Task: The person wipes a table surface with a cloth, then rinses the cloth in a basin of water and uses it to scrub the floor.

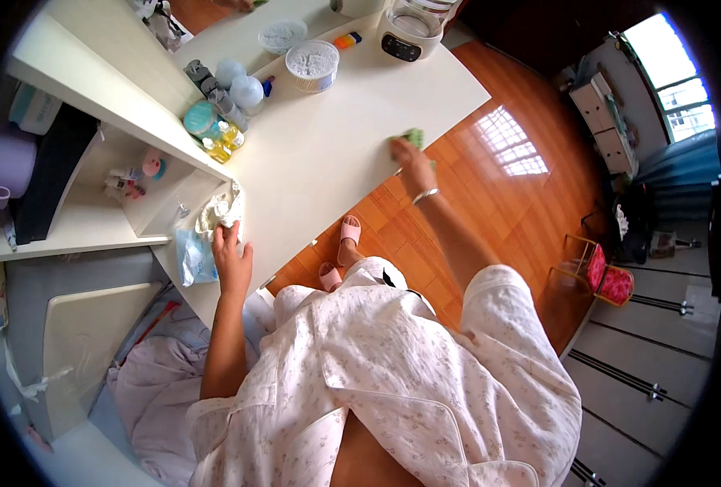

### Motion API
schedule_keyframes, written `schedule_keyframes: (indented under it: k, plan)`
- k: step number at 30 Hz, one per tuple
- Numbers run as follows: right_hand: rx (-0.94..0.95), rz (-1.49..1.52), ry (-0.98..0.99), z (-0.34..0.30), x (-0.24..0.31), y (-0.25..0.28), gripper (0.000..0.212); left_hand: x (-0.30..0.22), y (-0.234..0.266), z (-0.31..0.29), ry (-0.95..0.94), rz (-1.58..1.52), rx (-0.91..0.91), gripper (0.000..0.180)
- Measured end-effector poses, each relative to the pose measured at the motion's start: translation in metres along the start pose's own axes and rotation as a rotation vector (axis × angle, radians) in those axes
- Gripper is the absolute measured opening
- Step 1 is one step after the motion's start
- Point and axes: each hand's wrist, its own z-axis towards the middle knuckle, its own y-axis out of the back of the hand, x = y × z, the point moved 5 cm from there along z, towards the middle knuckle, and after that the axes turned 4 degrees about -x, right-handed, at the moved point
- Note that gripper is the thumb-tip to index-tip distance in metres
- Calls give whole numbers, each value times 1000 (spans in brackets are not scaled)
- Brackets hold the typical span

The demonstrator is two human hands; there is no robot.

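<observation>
While the left hand [231, 253] rests nearest, toward nine o'clock, its fingertips meet a crumpled patterned cloth [218, 209] and its thumb stands well off from the fingers; no firm clamp shows, so the fabric could slide or bunch if the arm pulled. Just beside that hand, also at nine o'clock, a blue packet [192, 258] lies close to the near edge of the white tabletop [320, 174], and a careless wrist or forearm could nudge it over.

Farther out, at one o'clock, the right hand [414, 170] has its fingers curled over a green cloth [413, 136], pressed together around it as far as can be seen; the thumb's hold is hard to make out. Both are right at the table's edge, above the orange-brown floor [458, 215], so a stroke carried too wide could take the cloth off the surface, and a loose grip could drop it.

At ten o'clock, small yellow bottles [223, 140] stand packed against taller containers; a dragged cloth or sleeve could topple one into its neighbours. Beyond, between eleven and twelve, an uncovered white tub [315, 83] holds something pale and lumpy, which a bump could scatter. Farthest, between twelve and one, a white appliance [406, 47] looks heavier and likelier to stay put, though knocking it could jar its clear upper part.
</observation>
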Motion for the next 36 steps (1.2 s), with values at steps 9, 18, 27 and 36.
schedule_keyframes:
  k: [9,18,27,36]
  plan:
    - [502,94,568,-117,155,-116,42,12,-2,-7,247,-238,22,54]
    - [228,-148,602,-59,97,-84,37,7,-6,1,262,-429,23,62]
    - [-99,146,-35,56,-6,40,32,-121,-37,79,114,-536,-73,84]
    - [91,-135,553,49,-20,18,35,-245,-111,91,-109,-199,255,65]
